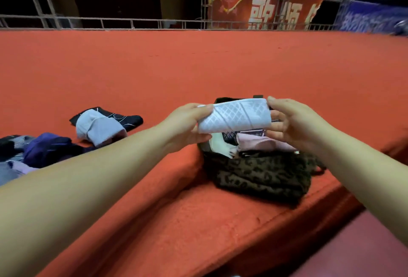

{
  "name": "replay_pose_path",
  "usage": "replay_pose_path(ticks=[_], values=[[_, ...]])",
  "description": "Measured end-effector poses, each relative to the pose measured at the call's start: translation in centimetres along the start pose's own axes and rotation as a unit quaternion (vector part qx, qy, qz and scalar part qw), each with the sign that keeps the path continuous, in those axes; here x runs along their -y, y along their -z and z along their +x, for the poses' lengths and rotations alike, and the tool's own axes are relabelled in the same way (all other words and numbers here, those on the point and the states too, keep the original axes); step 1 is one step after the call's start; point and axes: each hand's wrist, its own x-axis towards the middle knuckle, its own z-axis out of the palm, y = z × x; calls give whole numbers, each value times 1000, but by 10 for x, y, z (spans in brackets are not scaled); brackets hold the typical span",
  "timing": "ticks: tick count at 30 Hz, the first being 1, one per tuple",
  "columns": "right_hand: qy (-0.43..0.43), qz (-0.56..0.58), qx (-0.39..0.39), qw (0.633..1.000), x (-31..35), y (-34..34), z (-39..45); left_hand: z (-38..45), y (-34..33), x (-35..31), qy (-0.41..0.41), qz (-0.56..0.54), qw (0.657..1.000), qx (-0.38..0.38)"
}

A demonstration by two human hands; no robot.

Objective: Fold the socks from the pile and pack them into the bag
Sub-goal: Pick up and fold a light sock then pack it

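Folded white sock held in the air directly above the open leopard-print bag. Left hand grips its left end, thumb on top, fingers curled beneath. Right hand pinches its right end. The bag sits near the front edge of the red carpeted platform, folded pink and white socks visible inside. Sock pile lies at the platform's left edge; a grey sock overlaps a black sock just beyond it. Metal railing borders the far edge, red banner behind.
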Motion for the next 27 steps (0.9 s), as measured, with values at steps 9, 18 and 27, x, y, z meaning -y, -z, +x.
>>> replay_pose_path(ticks=[9, 18, 27], values=[[12, -2, -147, 989, -8, 67, 28, 60, -90, -6, -42, -14, 999, -19], [-20, -379, -112, 918, -40, 63, 26, 52, -77, 31, 68, 279, 958, -5], [-92, -378, -85, 917, -42, 56, 42, 53, -86, 38, 116, 382, 916, -43]])
